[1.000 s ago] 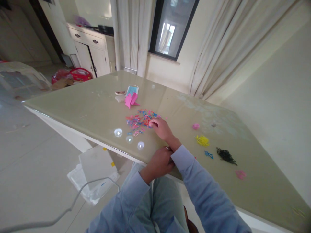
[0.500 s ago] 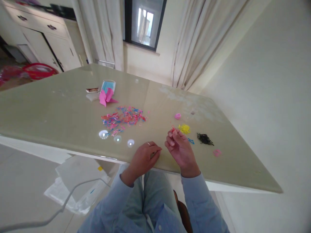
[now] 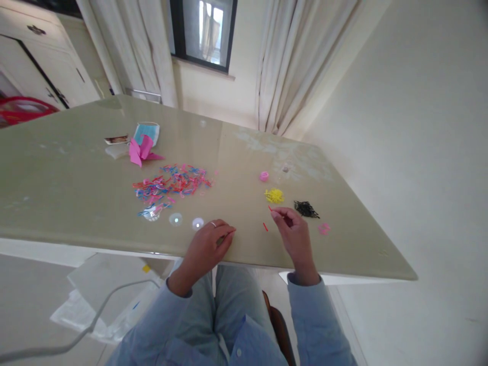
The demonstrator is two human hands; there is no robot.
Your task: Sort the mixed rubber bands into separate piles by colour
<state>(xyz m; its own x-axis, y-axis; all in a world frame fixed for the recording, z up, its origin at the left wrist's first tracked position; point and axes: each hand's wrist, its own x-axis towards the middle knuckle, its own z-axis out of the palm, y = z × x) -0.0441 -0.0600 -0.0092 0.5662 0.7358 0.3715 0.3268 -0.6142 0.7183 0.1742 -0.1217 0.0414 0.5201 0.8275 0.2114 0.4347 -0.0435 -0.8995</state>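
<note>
My right hand (image 3: 293, 231) pinches a small red rubber band (image 3: 270, 208) between thumb and forefinger, just above the table and in front of a yellow pile of rubber bands (image 3: 274, 195). Another red rubber band (image 3: 266, 226) lies left of that hand. Near the table's front edge rests my left hand (image 3: 209, 245), its fingers pressed together; what they hold, if anything, is hidden. Beyond it to the left spreads a mixed pile of red, blue and pink rubber bands (image 3: 179, 182). A black pile (image 3: 306, 209) and a few pink bands (image 3: 324, 229) lie by my right hand.
A small pink pile (image 3: 264, 176) sits behind the yellow one. On the table's far left are a pink folded paper (image 3: 142, 151), a blue face mask (image 3: 148, 133) and a small flat packet (image 3: 116, 139). The front edge of the table (image 3: 366, 272) runs close to my lap.
My right hand has turned palm down and lowered toward the table. A red rubber band now lies beside it, and the blue bands near it are no longer visible. The view has shifted right.
</note>
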